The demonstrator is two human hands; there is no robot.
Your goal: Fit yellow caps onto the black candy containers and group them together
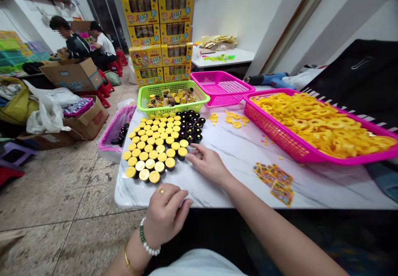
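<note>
On the table stands a tight group of short black cylinders with yellow caps [154,143]. Next to them, at the back right of the group, are black cylinders without yellow caps [190,131], some showing small coloured dots inside. My right hand [207,162] reaches to the right edge of the group, fingers stretched and apart, close beside a yellow-capped cylinder [182,153]; nothing shows in it. My left hand [168,209], with a bead bracelet at the wrist, is curled closed at the table's front edge. Its palm is hidden, so I cannot tell whether anything is inside.
A green basket [143,98] of small capped tubes stands behind the group. Beside it are a pink basket [214,85] and a larger pink basket [280,137] of yellow ring-shaped parts. Several cards [275,180] lie at right. Boxed sets [160,56] are stacked behind; two people sit farther back.
</note>
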